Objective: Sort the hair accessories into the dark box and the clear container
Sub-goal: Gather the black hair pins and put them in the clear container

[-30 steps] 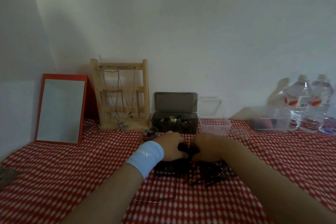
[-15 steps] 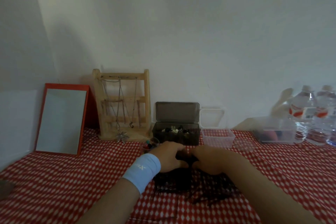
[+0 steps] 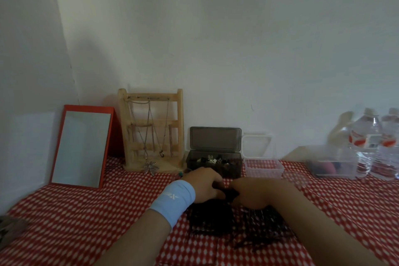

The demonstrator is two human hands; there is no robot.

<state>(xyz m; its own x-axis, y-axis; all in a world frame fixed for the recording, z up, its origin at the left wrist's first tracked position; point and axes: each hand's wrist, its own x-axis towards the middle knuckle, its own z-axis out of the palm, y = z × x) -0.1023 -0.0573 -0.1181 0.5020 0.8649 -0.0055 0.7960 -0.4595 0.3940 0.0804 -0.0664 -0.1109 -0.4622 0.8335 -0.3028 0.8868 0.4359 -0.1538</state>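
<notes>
A heap of dark hair accessories lies mid-table on the red checked cloth. Above it the left hand (pale blue wristband) and the right hand meet, fingers closed on one small dark piece. Just behind them, by the table's back edge, stand the dark box, lid up, and the clear container beside it.
</notes>
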